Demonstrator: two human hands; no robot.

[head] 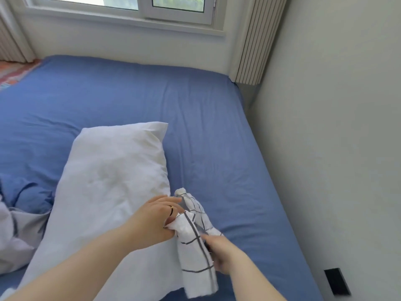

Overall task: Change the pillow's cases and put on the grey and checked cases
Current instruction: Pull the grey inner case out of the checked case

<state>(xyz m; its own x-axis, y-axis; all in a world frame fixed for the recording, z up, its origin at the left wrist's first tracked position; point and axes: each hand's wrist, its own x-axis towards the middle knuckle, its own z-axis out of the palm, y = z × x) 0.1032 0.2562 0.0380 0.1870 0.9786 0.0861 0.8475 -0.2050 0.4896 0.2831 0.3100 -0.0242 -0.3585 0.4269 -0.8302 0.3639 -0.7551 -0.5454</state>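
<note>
The checked case [195, 248], white with thin grey lines, sits in the lower middle of the frame, bunched into a long twisted roll and lifted just above the bed at the pillow's lower right edge. The left hand [156, 218], with a ring [171, 210] on one finger, has its fingers curled round the roll's upper part, a wad of the cloth pinched in its palm and its fingertips lying against the checked tip that pokes up beyond it. The right hand [219, 253] comes in from the lower right and holds the case's right edge lower down. Its thumb is on the cloth and its other fingers are mostly hidden behind it. Just left of the case lies the pillow [108, 181], bare and white, slanting from the bottom left of the frame up toward the centre, with the left forearm crossing over its lower end. It rests on a bed with a creased blue sheet [206, 127] that fills the middle of the frame. At the lower left edge is a rumpled heap of grey fabric [13, 235] with dark stripes; whether it is a case cannot be told. A patterned cloth [13, 72] shows at the upper left. Along the top runs a white-framed window [152, 11], with a pleated curtain [253, 40] to its right. A pale wall [325, 127] fills the right side, bearing a small black plate [337, 281] at the lower right.
</note>
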